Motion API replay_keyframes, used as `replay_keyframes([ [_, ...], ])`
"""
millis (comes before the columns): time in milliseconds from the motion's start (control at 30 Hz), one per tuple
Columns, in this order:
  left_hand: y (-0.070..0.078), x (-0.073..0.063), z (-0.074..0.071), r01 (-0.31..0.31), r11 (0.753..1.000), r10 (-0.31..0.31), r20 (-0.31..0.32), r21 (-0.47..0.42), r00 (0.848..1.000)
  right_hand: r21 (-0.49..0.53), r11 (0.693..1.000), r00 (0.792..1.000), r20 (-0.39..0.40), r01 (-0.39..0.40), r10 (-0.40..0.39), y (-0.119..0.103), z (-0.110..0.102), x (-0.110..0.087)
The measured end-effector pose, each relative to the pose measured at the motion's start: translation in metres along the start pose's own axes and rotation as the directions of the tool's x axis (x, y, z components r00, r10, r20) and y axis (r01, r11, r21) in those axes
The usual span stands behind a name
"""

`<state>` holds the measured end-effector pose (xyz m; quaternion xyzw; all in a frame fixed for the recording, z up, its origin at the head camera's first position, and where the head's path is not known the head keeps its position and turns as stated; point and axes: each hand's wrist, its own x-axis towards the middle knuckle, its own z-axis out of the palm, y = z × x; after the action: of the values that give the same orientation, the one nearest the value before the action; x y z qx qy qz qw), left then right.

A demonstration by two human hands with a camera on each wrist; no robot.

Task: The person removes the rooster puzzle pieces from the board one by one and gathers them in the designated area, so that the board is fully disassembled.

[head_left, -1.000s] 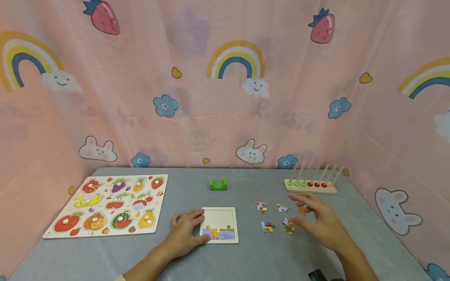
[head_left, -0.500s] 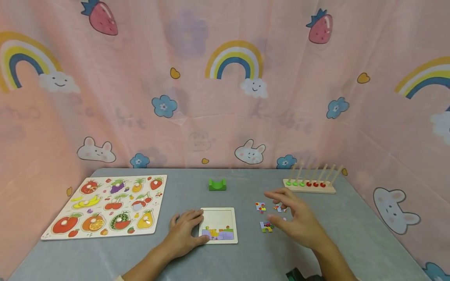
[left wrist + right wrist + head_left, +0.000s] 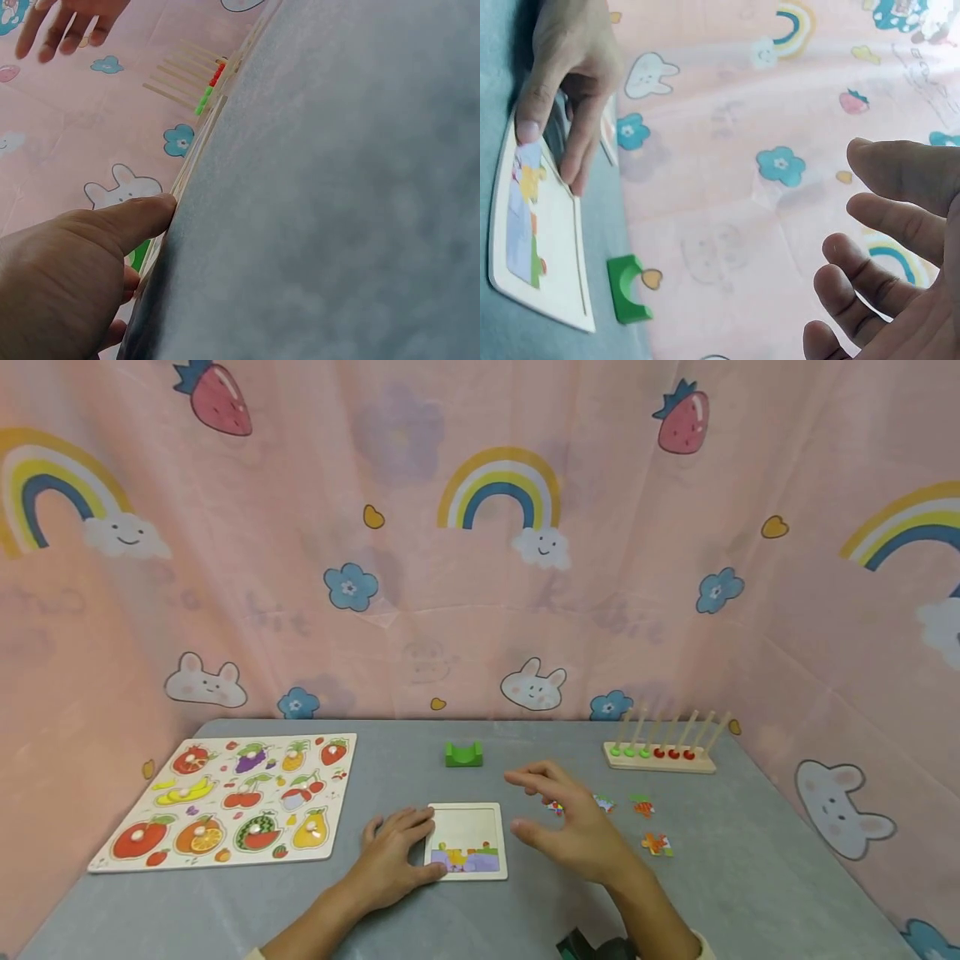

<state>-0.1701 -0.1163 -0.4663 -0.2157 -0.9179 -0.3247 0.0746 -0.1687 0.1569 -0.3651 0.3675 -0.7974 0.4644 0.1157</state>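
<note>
My left hand (image 3: 393, 858) holds a small wooden jigsaw tray (image 3: 468, 805) at its left side. Its thumb lies on the tray's near edge and its fingers on the left border, also seen in the right wrist view. Joined purple, yellow and green puzzle pieces (image 3: 480, 860) fill the tray's near part; bare wood shows beyond them. Raised just right of the tray is my right hand (image 3: 573, 827), fingers spread and holding nothing. It covers some loose pieces. Still visible are an orange jigsaw piece (image 3: 657, 844) and a red-green jigsaw piece (image 3: 642, 806).
A fruit peg board (image 3: 225, 806) lies on the left of the grey table. At the back are a green notched block (image 3: 463, 755) and a wooden peg stand (image 3: 660, 762) with green and red beads. A patterned pink curtain (image 3: 405, 643) hangs behind.
My right hand has moved left, from above the loose jigsaw pieces to beside the tray, uncovering the right-hand pieces. The left hand and tray have stayed in place.
</note>
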Motion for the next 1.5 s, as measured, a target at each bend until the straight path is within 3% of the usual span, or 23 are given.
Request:
replay_keyframes([
  [400, 0.001, 0.001, 0.003, -0.003, 1.0, 0.003, -0.003, 0.002, 1.0, 0.025, 0.998, 0.997, 0.055, -0.059, 0.057, 0.005, 0.027, 0.012],
  [767, 0.001, 0.001, 0.003, -0.001, 1.0, 0.001, 0.019, -0.003, 1.0, 0.071, 0.996, 0.997, 0.063, -0.046, 0.041, 0.02, 0.051, 0.016],
  [1100, -0.001, 0.0, 0.001, -0.008, 1.0, 0.008, -0.006, 0.007, 1.0, 0.128, 0.976, 0.974, 0.17, -0.176, 0.153, 0.039, 0.077, 0.014],
  [1500, -0.002, 0.001, 0.001, -0.012, 1.0, 0.012, -0.013, 0.017, 1.0, 0.069, 0.988, 0.973, 0.193, -0.14, 0.124, 0.057, 0.095, 0.008],
])
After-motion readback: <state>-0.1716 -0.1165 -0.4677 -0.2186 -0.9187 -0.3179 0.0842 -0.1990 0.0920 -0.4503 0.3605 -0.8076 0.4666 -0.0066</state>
